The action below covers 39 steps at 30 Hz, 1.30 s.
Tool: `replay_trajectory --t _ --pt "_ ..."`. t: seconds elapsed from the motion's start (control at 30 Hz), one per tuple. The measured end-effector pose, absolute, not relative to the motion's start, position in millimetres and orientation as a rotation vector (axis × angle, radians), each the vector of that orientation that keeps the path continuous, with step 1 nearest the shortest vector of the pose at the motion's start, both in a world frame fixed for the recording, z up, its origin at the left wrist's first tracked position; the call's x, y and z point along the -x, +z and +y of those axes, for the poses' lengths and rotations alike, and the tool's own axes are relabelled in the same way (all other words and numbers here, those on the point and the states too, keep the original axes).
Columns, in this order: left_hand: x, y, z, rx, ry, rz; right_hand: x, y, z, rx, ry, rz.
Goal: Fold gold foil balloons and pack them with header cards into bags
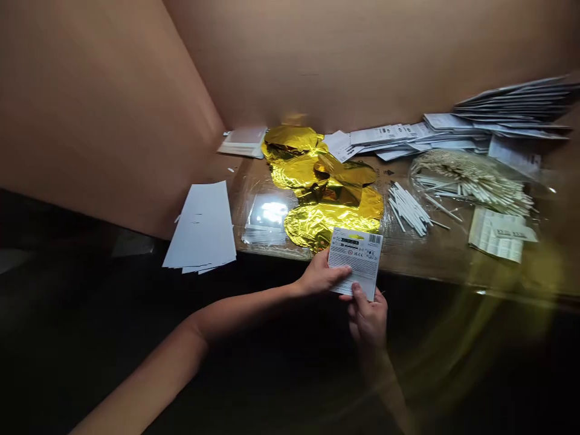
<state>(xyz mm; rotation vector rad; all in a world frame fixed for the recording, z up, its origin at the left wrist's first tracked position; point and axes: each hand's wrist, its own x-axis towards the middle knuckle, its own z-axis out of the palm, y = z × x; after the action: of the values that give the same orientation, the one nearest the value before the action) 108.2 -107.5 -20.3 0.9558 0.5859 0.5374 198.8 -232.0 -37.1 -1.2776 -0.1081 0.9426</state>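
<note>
Background: tan cardboard walls (344, 54) meet in a corner behind a brown cardboard tabletop (435, 257) partly covered by clear plastic.

Card: a white rectangular printed card (356, 261), with a barcode and a yellow patch near its top edge, is held tilted just above the table's front edge.

Left hand: partly closed, it grips the card's left edge between thumb and fingers.

Right hand: partly closed, it pinches the card's lower edge, thumb on the printed face.

Table centre: crumpled shiny gold foil balloons (324, 196) lie in a heap just beyond the card, beside a clear plastic sleeve (266, 217).

Table right: loose white paper sticks (408, 208) lie near a clear bag of sticks (471, 184) and folded printed leaflets (498, 234).

Table back: fanned stacks of white printed cards (512, 107) lie along the wall.

Table left: a stack of white paper sheets (202, 226) juts past the edge.
</note>
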Motion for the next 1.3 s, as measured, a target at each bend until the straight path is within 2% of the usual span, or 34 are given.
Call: replay_trajectory --t 0.1,0.27,0.43,0.6,0.67,0.77,0.83,1.0,1.17,1.3 --pt "-132.1 -26.0 -105.6 -1.052 0.444 0.506 -211.7 -39.3 -244.0 1.289 0.801 -0.026" --pt "-164.4 -35.5 -108.9 -1.011 0.406 0.604 -240.7 -31.6 -251.8 1.235 0.873 0.017" --pt "-156.2 -32.3 -116.8 -1.151 0.418 0.482 -254.5 -28.6 -251.0 1.19 0.89 0.01" --pt "-134.6 -1.4 -91.2 -1.702 0.539 0.737 -260.5 -49.0 -243.0 1.28 0.846 -0.01" --pt "-138.6 1.5 -76.2 -1.938 0.627 0.637 -262.8 -60.0 -235.9 1.306 0.78 -0.03" --pt "-155.5 -10.9 -58.3 -2.095 0.518 0.244 -264.5 -75.5 -225.4 1.321 0.722 -0.085" --pt "-166.2 -23.8 -51.7 -2.132 0.435 0.145 -264.2 -84.4 -221.7 1.327 0.72 -0.134" --pt "-174.9 -45.0 -52.5 -2.33 0.368 0.187 -265.4 -94.6 -223.2 1.363 0.701 -0.251" --pt "-175.8 -48.6 -58.7 -2.248 0.457 0.223 -270.5 -90.5 -225.9 1.413 0.673 -0.276" --pt "-178.7 -45.5 -60.2 -2.249 0.462 0.189 -266.9 -90.8 -227.3 1.411 0.795 -0.205"
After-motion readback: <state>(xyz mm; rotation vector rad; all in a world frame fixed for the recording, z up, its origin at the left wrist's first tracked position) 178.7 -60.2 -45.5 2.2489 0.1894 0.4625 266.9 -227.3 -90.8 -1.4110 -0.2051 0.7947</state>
